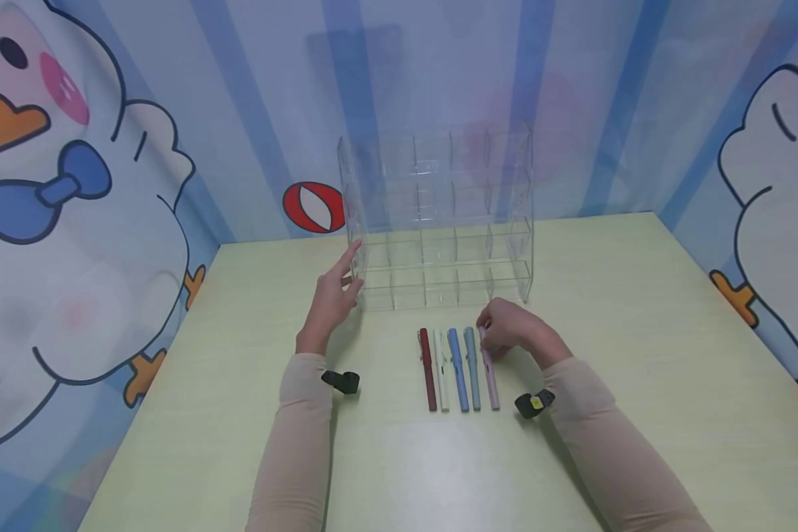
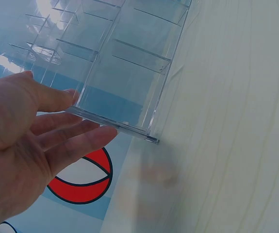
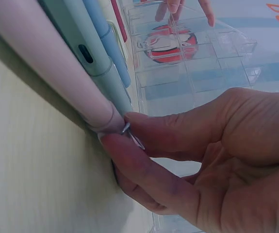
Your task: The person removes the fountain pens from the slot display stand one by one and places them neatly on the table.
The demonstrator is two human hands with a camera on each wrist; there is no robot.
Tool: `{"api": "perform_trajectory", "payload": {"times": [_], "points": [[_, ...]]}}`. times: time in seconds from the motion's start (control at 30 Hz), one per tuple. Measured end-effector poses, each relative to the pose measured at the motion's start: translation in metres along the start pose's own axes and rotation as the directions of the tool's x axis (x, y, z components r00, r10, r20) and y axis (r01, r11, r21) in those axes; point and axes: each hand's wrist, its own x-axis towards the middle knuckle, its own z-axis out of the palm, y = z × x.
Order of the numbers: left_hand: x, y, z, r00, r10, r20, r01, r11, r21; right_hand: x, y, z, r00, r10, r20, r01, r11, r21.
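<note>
My right hand [image 1: 515, 325] pinches the clip end of a pink pen [image 1: 490, 378] between thumb and fingers, close over the table. In the right wrist view the fingertips meet around the cap beside its metal clip [image 3: 126, 128]. To the pink pen's left lie a teal pen [image 1: 472, 369], a blue pen [image 1: 458, 369], a white pen [image 1: 441, 371] and a dark red pen [image 1: 428, 369], roughly side by side. My left hand [image 1: 334, 299] holds the left side edge of a clear compartmented pen rack [image 1: 439, 284], thumb on one side of the panel and fingers on the other.
The rack stands upright toward the back of the pale table [image 1: 386, 465], in front of a striped blue backdrop [image 1: 432, 66] with cartoon ducks. A red and white ball [image 1: 306, 207] is printed on the backdrop. Small black cameras [image 1: 342, 382] sit at both wrists.
</note>
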Motion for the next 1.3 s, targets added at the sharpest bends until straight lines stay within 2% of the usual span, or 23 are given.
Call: {"api": "perform_trajectory", "payload": {"times": [1.07, 1.3], "points": [[-0.0007, -0.0010, -0.0013, 1.000, 0.017, 0.006, -0.017, 1.000, -0.001, 0.0007, 0.0040, -0.0051, 1.000, 0.021, 0.009, -0.021, 0.998, -0.064], [0.0005, -0.0007, -0.0007, 1.000, 0.013, 0.003, -0.013, 1.000, 0.006, 0.0026, 0.0049, -0.0050, 0.999, 0.028, 0.019, -0.027, 0.999, -0.032]]}}
